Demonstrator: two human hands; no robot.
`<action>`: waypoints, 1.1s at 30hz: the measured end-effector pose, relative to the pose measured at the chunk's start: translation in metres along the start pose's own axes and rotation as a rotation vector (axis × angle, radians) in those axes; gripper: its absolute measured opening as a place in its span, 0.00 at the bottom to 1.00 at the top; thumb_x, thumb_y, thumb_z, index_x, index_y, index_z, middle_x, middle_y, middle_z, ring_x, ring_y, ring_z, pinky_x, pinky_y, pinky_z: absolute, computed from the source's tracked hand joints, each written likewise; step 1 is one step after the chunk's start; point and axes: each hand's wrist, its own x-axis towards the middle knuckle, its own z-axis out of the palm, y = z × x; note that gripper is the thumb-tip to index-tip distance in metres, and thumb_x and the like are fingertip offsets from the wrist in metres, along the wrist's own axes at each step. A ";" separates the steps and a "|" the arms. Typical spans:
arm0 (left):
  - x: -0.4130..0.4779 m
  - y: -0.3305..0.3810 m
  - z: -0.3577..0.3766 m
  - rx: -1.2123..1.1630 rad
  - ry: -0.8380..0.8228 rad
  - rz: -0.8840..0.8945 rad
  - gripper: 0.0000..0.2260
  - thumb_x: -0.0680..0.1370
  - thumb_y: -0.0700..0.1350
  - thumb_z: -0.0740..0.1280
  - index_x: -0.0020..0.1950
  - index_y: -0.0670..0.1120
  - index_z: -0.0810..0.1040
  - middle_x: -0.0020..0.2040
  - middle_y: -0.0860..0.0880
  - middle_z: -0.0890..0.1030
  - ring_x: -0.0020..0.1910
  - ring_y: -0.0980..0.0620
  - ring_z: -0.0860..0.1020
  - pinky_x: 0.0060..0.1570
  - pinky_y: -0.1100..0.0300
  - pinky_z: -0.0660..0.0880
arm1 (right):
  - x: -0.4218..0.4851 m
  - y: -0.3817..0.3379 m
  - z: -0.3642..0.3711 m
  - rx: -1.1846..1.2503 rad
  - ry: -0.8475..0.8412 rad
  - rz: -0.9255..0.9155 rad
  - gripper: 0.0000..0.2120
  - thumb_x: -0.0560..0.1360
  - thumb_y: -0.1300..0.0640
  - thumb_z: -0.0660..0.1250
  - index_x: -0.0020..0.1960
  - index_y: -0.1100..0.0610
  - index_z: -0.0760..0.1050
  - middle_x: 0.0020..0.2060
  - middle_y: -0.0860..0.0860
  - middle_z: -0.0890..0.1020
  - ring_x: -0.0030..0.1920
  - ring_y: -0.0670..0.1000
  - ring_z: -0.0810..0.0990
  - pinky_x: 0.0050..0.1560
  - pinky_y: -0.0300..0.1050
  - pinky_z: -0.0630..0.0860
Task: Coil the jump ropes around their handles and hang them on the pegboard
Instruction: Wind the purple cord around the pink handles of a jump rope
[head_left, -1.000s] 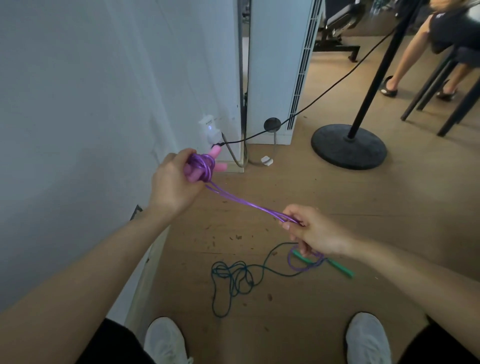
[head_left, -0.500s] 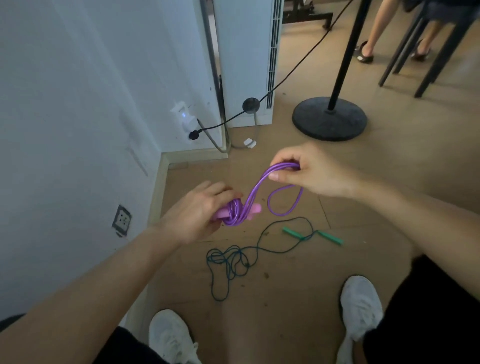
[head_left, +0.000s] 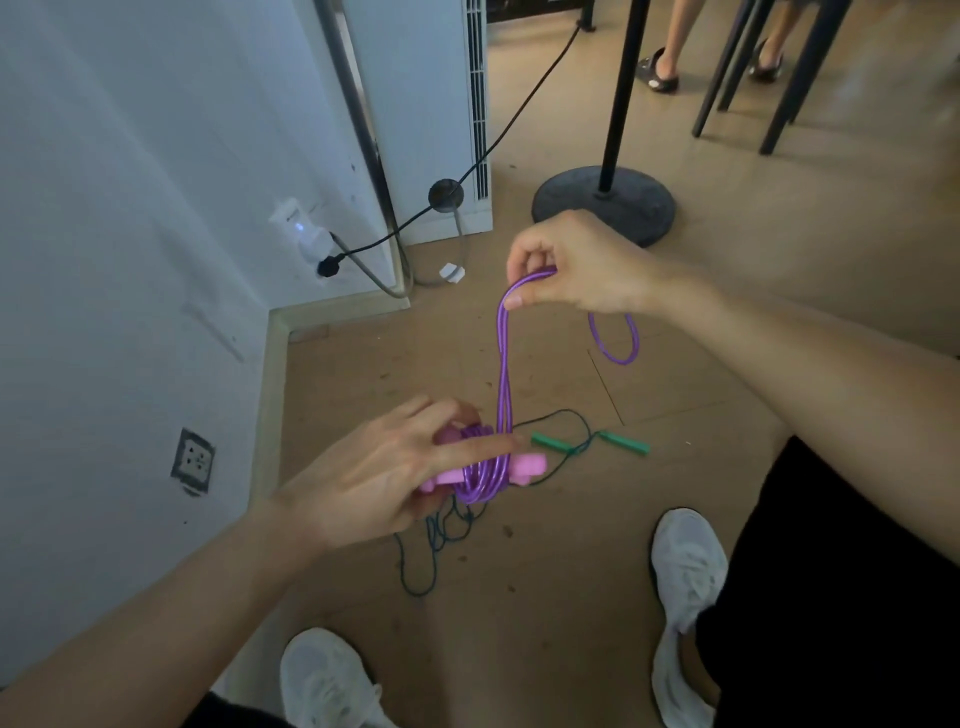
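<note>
Seemingly left hand (head_left: 379, 478) grips handles (head_left: 527, 464); right hand (head_left: 576, 265) pinches purple rope (head_left: 503, 374).

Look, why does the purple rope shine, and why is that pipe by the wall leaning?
Head view: light glints off the glossy purple rope; the wide-angle lens, tilted down, slants the grey pipe; the room is dim, yet the pink handles look sharp.
</note>
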 end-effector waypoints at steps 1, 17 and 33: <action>0.000 0.001 0.001 -0.021 -0.004 -0.003 0.46 0.71 0.40 0.75 0.78 0.68 0.54 0.63 0.52 0.71 0.58 0.51 0.75 0.52 0.52 0.79 | 0.000 0.001 -0.001 -0.012 0.003 -0.004 0.09 0.70 0.53 0.78 0.44 0.55 0.81 0.29 0.42 0.79 0.31 0.39 0.77 0.34 0.30 0.69; -0.001 -0.025 -0.022 -1.167 0.666 -0.605 0.26 0.67 0.34 0.76 0.64 0.47 0.78 0.58 0.50 0.84 0.57 0.51 0.82 0.56 0.57 0.78 | 0.008 0.025 0.002 -0.084 -0.189 0.138 0.09 0.79 0.62 0.67 0.55 0.50 0.77 0.45 0.49 0.82 0.32 0.43 0.83 0.41 0.46 0.80; -0.012 -0.055 -0.014 -0.976 0.806 -0.990 0.30 0.67 0.39 0.80 0.67 0.43 0.75 0.57 0.51 0.85 0.56 0.53 0.84 0.52 0.57 0.81 | -0.037 -0.027 0.060 -0.205 -0.641 -0.036 0.14 0.80 0.64 0.62 0.59 0.47 0.74 0.44 0.50 0.78 0.44 0.53 0.77 0.48 0.55 0.77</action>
